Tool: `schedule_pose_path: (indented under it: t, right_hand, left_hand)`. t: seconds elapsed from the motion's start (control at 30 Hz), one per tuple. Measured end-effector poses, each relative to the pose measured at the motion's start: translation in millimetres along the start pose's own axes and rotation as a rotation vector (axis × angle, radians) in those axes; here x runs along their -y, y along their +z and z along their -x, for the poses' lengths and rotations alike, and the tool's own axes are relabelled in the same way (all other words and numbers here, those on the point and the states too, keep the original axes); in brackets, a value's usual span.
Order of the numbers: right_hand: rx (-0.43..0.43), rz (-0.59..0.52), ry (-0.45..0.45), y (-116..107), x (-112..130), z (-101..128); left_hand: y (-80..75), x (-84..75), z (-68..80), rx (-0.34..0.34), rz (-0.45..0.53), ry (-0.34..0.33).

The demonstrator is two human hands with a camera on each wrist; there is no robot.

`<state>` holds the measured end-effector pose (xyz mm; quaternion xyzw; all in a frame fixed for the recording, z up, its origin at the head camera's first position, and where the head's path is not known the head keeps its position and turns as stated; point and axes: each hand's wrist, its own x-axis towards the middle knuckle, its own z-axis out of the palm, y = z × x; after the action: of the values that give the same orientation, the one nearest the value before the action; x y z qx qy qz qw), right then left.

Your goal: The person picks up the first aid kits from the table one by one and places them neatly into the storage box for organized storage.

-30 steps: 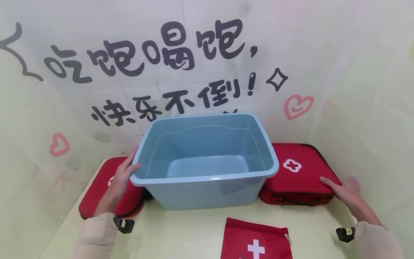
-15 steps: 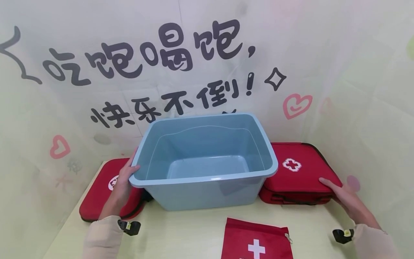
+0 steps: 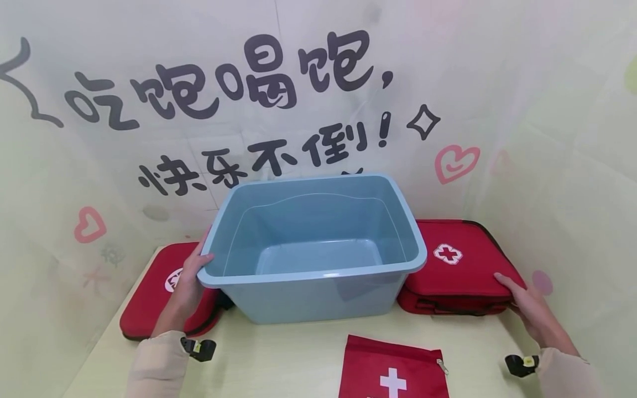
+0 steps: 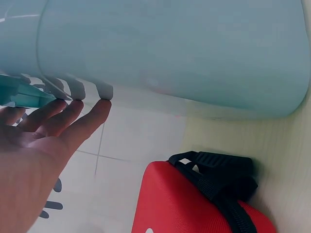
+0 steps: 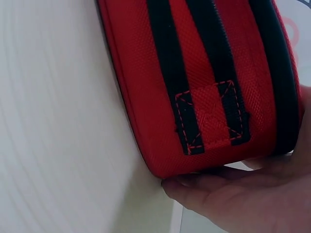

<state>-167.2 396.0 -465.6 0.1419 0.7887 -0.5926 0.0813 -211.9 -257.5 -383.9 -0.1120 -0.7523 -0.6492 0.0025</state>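
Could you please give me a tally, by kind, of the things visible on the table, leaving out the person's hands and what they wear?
Light-blue bin: 1
Red cases: 2, one on each side of the bin
Red pouch with a white cross, partly cut off by the head view's lower edge: 1
Total: 4

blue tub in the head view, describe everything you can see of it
The blue tub looks like smooth plastic: rectangular, round-cornered, with an out-turned rim, walls tapering to a smaller base, and a thin line along the inner walls. It stands open side up on the pale table, between the left red case and the right red case. The left hand grips its rim; whether the right red case touches it is hidden.
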Motion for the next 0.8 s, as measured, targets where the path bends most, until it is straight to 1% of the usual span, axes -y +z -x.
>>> schedule_pose_path:
  t: [0.1, 0.23, 0.37, 0.6, 0.8]
  right_hand:
    - [0.005, -0.079, -0.014, -0.7, -1.2, 0.7]
    - [0.005, -0.146, -0.014, -1.0, -1.3, 0.4]
    - [0.003, -0.191, -0.031, -1.6, -1.1, 0.1]
    - [0.033, -0.280, -0.071, -3.8, 0.2, 1.7]
    - [0.034, -0.338, -0.085, -4.2, -0.5, 4.6]
  left_hand:
    - [0.6, 0.0, -0.1, 0.005, -0.002, 0.006]
    - [0.2, 0.0, -0.3, 0.002, -0.008, 0.006]
    - [-0.4, 0.4, -1.1, -0.004, -0.008, 0.003]
    - [-1.1, 2.9, -0.2, 0.003, 0.000, 0.023]
    - [-1.8, 3.6, 0.4, -0.002, 0.009, 0.029]
